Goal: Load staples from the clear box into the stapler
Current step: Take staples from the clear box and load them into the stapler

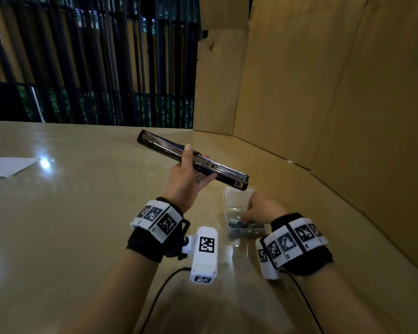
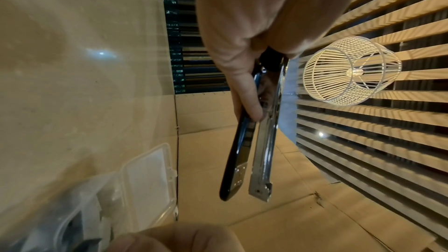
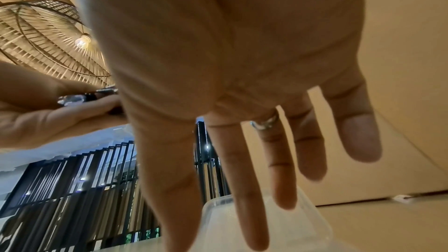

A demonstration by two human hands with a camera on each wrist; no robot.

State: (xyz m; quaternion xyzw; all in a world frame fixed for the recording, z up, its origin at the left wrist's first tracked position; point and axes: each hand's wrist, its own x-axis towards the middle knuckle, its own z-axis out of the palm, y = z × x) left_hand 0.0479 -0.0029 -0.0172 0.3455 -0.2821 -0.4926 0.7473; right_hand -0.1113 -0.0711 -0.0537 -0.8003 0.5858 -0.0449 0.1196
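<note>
My left hand (image 1: 193,165) grips a black stapler (image 1: 225,171) in the air above the table, thumb on top and fingers underneath. The stapler is swung open; the left wrist view shows its black cover (image 2: 236,160) apart from the metal magazine (image 2: 263,150). Below it on the table stands the clear box (image 1: 237,201), lid open, with dark staples (image 1: 247,230) in its near half. My right hand (image 1: 245,216) reaches down into the box. In the right wrist view the fingers (image 3: 252,208) hang straight and spread over the box (image 3: 303,223), with nothing between them.
A white paper sheet (image 1: 7,167) lies at the table's far left. Cardboard walls (image 1: 323,92) stand along the right and back right. A black slatted fence (image 1: 94,68) is behind the table. Camera cables (image 1: 159,288) trail near my forearms.
</note>
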